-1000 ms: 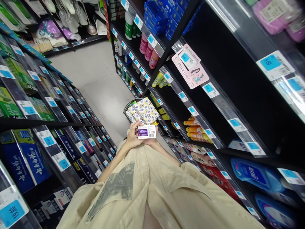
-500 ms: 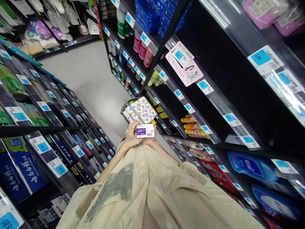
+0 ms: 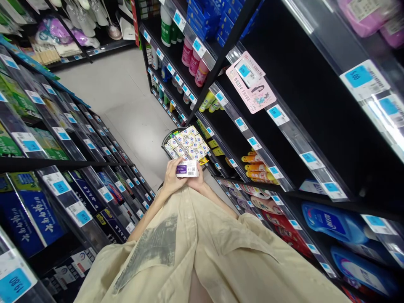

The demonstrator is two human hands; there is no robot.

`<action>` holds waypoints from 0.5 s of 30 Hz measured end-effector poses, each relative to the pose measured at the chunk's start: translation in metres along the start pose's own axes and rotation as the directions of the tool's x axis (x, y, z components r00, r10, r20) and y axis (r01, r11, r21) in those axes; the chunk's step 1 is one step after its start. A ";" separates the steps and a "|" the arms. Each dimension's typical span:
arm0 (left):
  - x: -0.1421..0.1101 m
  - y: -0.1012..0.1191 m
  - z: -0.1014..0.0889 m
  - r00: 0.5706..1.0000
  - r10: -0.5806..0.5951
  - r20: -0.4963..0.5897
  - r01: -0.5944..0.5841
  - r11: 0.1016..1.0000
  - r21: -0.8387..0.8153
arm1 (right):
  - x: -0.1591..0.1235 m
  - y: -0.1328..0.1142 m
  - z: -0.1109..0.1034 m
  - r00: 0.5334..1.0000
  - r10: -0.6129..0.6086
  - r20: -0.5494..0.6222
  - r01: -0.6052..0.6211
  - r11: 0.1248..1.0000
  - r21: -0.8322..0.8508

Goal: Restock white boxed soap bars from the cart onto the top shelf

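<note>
A small white and purple box (image 3: 187,169) with a barcode faces up between my two hands, in front of my shirt. My left hand (image 3: 173,173) closes round its left end, with the fingers along the top edge. From below and the right, my right hand (image 3: 196,180) grips the same box; part of its fingers is hidden behind it. Just beyond the box stands a dark basket (image 3: 164,137). Many similar white boxes with blue and yellow print (image 3: 192,141) lie in rows on top of it.
Shelves with price tags line both sides of the narrow aisle. Blue toothpaste-like cartons (image 3: 31,214) sit at the left. Orange bottles (image 3: 259,170), pink bottles (image 3: 194,65) and large blue bottles (image 3: 334,223) stand or lie at the right. Grey floor (image 3: 132,92) runs ahead.
Both hands have moved slightly left and up with the box. The left hand now wraps further over its left end. The view has shifted a little.
</note>
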State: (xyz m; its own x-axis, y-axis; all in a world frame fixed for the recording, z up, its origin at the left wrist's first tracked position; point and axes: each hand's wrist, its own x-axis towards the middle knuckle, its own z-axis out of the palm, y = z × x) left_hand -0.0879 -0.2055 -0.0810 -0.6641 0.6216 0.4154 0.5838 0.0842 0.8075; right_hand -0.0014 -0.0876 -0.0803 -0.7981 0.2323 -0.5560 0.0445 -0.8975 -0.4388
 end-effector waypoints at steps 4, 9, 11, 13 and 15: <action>-0.008 -0.006 -0.005 0.999 -0.025 -0.028 0.027 0.998 0.057 | 0.002 0.001 0.008 1.000 0.029 0.010 -0.028 0.990 -0.137; -0.015 -0.010 -0.010 0.996 -0.090 0.010 0.089 0.994 0.060 | 0.003 0.005 0.018 0.997 -0.070 -0.015 0.062 0.951 -0.304; -0.017 -0.009 -0.011 0.994 -0.113 0.002 0.113 0.993 0.019 | 0.003 0.008 0.020 0.991 -0.133 -0.033 0.111 0.921 -0.374; -0.019 -0.009 -0.010 0.989 -0.145 -0.036 0.144 0.989 -0.030 | 0.005 0.009 0.020 0.988 -0.150 -0.038 0.122 0.908 -0.401; -0.021 -0.009 -0.008 0.974 -0.212 -0.085 0.205 0.975 -0.081 | 0.009 0.009 0.017 0.990 -0.132 -0.058 0.100 0.918 -0.384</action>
State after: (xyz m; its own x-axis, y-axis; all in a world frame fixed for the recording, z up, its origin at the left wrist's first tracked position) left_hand -0.0831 -0.2256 -0.0935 -0.8103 0.5207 0.2689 0.3953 0.1468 0.9068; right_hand -0.0183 -0.1000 -0.0766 -0.7608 0.3697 -0.5333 0.1919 -0.6569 -0.7292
